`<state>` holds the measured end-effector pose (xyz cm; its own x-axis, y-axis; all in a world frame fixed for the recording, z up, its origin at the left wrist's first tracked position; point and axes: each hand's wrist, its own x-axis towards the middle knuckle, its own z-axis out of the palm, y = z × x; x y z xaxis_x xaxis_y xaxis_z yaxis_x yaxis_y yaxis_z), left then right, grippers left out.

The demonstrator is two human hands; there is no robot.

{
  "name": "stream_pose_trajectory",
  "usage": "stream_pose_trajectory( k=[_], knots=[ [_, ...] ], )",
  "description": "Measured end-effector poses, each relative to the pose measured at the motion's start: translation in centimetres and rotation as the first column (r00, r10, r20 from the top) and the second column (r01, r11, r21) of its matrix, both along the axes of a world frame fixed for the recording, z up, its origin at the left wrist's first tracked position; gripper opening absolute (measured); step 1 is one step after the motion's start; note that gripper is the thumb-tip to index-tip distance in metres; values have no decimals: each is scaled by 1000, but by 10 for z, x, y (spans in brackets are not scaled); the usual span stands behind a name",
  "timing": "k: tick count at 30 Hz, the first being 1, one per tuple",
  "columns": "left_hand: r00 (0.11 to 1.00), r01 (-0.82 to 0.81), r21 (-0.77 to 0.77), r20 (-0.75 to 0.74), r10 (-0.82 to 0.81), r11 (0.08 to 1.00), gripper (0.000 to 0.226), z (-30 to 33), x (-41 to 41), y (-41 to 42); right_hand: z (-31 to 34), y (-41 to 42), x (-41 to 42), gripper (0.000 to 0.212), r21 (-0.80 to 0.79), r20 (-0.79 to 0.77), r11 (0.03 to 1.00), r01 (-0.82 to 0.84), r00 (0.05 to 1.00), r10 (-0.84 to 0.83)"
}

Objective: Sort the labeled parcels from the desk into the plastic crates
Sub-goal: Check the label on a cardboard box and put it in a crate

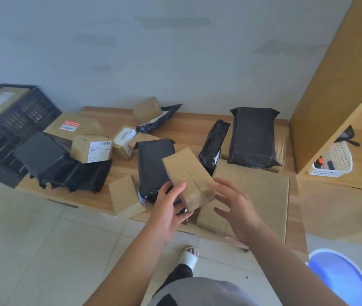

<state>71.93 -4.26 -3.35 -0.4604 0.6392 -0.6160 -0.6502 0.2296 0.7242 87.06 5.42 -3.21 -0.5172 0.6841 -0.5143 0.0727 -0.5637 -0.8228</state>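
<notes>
While a brown box (190,177) is held tilted above the desk (189,129), it is gripped at its near end by the left hand (168,208), whose fingers are curled around its lower left edge. The right hand (234,208) is kept open just beside the box's right corner, fingers spread. Black bags (253,135) and cartons are scattered on the desk; a black crate (10,127) is seen far left.
</notes>
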Motion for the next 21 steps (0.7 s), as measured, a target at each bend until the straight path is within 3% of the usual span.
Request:
stream_pose_trajectory(
  k=[4,7,9,12,16,21],
  knots=[
    [943,-108,-128,-328,61,986,75,10,-37,-7,-3,9,9,17,-7,92,995,104,990,-103],
    [765,-200,-219,-644,13,955,81,18,-75,-11,-3,17,13,8,13,142,990,142,980,-142],
    [618,-292,-367,-777,-119,883,86,16,-103,-15,-4,21,12,4,30,174,988,155,972,-158],
    [539,-374,-584,-769,-343,721,90,4,-137,-21,-5,24,9,6,45,197,986,158,967,-164],
    [612,-333,-761,-624,-486,557,90,-18,-153,-30,-4,28,3,10,49,201,987,153,966,-160],
    [616,-326,-772,-611,-497,545,88,-34,-157,-26,-4,31,-5,8,43,216,989,141,965,-147]
  ],
)
